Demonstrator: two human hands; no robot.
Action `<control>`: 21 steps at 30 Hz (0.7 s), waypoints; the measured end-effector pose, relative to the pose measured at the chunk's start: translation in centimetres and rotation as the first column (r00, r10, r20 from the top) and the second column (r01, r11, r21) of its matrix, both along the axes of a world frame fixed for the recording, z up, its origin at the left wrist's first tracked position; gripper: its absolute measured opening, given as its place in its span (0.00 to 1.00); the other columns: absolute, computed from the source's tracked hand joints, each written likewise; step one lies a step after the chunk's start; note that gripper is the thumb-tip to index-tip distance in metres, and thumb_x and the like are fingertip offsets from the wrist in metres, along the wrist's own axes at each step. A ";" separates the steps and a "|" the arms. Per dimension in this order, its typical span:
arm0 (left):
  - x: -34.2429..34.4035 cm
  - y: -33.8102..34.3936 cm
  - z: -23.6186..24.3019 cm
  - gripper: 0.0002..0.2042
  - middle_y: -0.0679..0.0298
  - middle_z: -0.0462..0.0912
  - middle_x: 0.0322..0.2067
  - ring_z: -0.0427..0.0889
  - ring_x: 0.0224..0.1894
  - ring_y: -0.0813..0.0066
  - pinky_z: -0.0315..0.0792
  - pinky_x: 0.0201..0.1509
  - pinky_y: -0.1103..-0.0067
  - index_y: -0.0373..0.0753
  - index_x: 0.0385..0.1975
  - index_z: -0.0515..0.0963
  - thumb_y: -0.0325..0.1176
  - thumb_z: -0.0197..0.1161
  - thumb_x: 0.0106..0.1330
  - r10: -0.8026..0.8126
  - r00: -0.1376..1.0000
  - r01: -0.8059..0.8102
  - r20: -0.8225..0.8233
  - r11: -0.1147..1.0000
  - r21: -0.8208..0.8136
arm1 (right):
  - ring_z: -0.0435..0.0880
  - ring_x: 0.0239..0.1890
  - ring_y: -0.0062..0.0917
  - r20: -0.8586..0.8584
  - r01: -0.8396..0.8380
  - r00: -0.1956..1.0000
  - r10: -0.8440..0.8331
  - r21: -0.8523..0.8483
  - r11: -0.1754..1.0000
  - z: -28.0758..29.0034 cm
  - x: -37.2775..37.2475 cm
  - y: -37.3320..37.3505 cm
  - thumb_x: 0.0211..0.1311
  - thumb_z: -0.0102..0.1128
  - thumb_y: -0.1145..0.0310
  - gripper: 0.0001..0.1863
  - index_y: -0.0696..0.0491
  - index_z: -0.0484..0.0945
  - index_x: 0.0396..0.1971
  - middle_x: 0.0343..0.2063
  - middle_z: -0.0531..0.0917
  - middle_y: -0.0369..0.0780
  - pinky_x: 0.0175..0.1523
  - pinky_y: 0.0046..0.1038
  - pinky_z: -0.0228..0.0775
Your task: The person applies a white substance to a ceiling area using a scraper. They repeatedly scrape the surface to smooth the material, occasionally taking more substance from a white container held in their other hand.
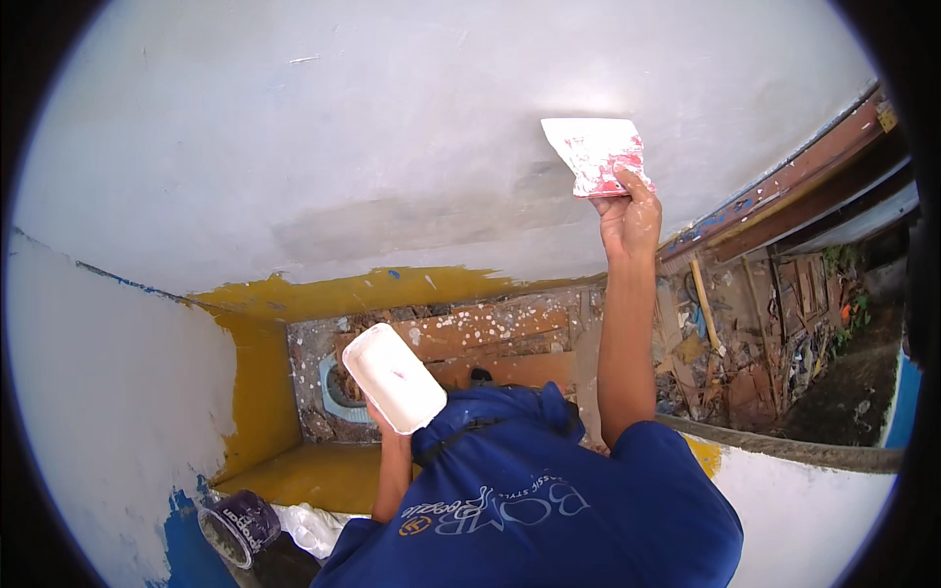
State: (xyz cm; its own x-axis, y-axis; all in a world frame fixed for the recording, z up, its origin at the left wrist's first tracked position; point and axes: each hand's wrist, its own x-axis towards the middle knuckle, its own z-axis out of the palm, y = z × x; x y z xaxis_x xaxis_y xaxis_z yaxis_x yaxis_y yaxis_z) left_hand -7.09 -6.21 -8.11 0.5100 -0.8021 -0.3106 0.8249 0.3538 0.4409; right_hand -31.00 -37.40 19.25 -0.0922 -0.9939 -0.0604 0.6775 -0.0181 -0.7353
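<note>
My right hand point(632, 218) is raised before the white wall point(372, 108), its fingers closed on a flat putty spreader point(600, 147). White paste covers most of the spreader, with red showing near the grip. The spreader's wide far edge is at the wall; whether it touches, I cannot tell. Lower down, my left hand point(376, 417) supports a white rectangular tray point(394, 377), tilted in front of my body. White matter coats the tray's inside. Most of the left fingers are hidden behind the tray. A greyish damp-looking patch point(392, 223) marks the wall left of the spreader.
Yellow paint point(382, 291) bands the wall's foot and corner. Boards point(510, 328) spotted with white lie below, by a pale blue basin-like object point(338, 392). A dark bucket point(238, 526) and white plastic bag point(312, 529) sit lower left. At right, a wooden frame point(784, 186) borders debris point(725, 333).
</note>
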 end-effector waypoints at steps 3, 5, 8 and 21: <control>0.3 0.5 -0.6 0.27 0.54 0.72 0.49 0.75 0.48 0.58 0.73 0.51 0.62 0.41 0.59 0.60 0.51 0.42 0.64 0.018 0.999 -0.018 0.047 1.000 0.000 | 0.78 0.39 0.34 -0.036 0.086 0.995 -0.088 -0.059 0.995 -1.4 -1.8 0.4 0.55 0.50 0.78 0.11 0.66 0.69 0.37 0.38 0.74 0.47 0.40 0.40 0.79; 0.2 0.7 -0.3 0.27 0.54 0.72 0.49 0.76 0.47 0.58 0.73 0.50 0.62 0.40 0.59 0.60 0.50 0.41 0.65 0.025 0.999 -0.025 0.024 1.000 0.006 | 0.77 0.40 0.34 -0.104 0.193 0.978 -0.181 0.119 0.974 -7.0 -2.7 0.3 0.55 0.51 0.77 0.11 0.65 0.70 0.37 0.38 0.75 0.46 0.40 0.40 0.78; 0.1 0.6 -0.1 0.26 0.54 0.72 0.48 0.76 0.47 0.59 0.74 0.49 0.62 0.40 0.58 0.60 0.49 0.41 0.65 0.011 1.000 -0.011 0.027 1.000 0.018 | 0.77 0.41 0.34 -0.235 0.204 0.966 -0.112 0.417 0.886 -19.0 -2.9 -0.7 0.55 0.51 0.77 0.09 0.61 0.72 0.38 0.38 0.75 0.44 0.46 0.43 0.74; 0.2 0.0 1.5 0.27 0.51 0.72 0.48 0.75 0.47 0.55 0.73 0.49 0.63 0.39 0.58 0.60 0.51 0.41 0.64 0.005 0.997 -0.010 0.077 0.998 0.066 | 0.78 0.41 0.34 -0.084 -0.007 0.995 0.058 0.509 0.861 -16.8 4.1 -0.5 0.58 0.45 0.79 0.14 0.64 0.66 0.45 0.39 0.75 0.45 0.42 0.40 0.77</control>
State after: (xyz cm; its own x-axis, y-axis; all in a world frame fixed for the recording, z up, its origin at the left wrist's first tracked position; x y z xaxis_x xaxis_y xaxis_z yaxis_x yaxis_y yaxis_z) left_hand -6.92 -6.23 -6.65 0.5404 -0.7773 -0.3222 0.7850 0.3279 0.5256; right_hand -26.94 -37.87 2.47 -0.0904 -0.8301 -0.5502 0.5993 0.3958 -0.6958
